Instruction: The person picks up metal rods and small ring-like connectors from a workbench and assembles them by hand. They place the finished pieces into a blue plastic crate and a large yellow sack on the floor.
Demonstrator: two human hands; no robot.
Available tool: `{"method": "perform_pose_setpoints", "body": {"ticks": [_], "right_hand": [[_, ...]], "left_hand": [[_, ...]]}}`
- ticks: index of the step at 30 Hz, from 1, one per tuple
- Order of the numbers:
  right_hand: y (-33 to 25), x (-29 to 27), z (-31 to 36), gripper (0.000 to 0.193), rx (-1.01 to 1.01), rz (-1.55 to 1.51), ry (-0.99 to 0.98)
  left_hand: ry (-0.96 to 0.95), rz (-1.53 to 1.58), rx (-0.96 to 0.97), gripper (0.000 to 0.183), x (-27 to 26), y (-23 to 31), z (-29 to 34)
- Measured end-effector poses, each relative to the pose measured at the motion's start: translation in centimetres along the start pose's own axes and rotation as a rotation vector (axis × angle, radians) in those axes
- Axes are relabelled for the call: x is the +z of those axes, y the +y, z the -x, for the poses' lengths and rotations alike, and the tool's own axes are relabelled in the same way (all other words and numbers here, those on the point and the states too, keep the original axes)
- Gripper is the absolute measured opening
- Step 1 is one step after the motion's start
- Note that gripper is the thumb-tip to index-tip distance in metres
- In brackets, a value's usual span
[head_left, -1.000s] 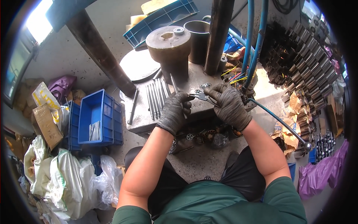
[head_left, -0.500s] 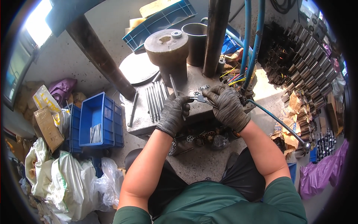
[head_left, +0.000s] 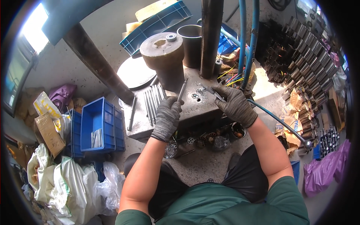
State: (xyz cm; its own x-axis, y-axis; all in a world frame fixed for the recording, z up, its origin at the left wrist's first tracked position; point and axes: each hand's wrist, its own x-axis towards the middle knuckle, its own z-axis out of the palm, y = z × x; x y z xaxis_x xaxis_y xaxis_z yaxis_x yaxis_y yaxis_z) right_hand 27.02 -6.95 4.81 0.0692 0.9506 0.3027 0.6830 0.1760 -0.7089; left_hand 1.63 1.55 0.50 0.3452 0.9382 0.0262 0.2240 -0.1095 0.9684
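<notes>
My left hand (head_left: 167,117), in a grey work glove, is closed around a slim metal shaft (head_left: 183,90) that points up and slightly right. In my right hand (head_left: 237,105), gloved the same way, is a pair of pliers (head_left: 214,93). Their jaws reach left over small metal retaining rings (head_left: 198,96) scattered on the steel block (head_left: 191,112). Tool and shaft are apart. Several more shafts (head_left: 152,105) lie side by side left of my left hand, and a single shaft (head_left: 132,113) lies farther left.
A thick metal cylinder (head_left: 162,52) with a bearing (head_left: 171,37) on top stands behind the shafts. Dark columns (head_left: 212,41) rise from the block. Blue hoses (head_left: 248,45) hang at right. A blue bin (head_left: 98,120) with rods is at left; metal tubes (head_left: 311,56) are stacked at far right.
The pliers have moved away from the shaft, and their jaws are now over the small rings. My left hand has shifted slightly left and down, still gripping the shaft.
</notes>
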Motion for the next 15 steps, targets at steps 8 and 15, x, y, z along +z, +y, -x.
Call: {"method": "perform_pose_setpoints", "body": {"ticks": [8,15], "right_hand": [[-0.7,-2.3,0.2,0.048,0.109,-0.119,-0.208],[-1.0,-3.2,0.8,0.050,0.115,-0.213,-0.213]], "left_hand": [[-0.093,-0.112,0.097,0.019,-0.3,0.0,0.6],[-0.095,0.012,0.098,0.023,-1.6,1.1,1.5]]}}
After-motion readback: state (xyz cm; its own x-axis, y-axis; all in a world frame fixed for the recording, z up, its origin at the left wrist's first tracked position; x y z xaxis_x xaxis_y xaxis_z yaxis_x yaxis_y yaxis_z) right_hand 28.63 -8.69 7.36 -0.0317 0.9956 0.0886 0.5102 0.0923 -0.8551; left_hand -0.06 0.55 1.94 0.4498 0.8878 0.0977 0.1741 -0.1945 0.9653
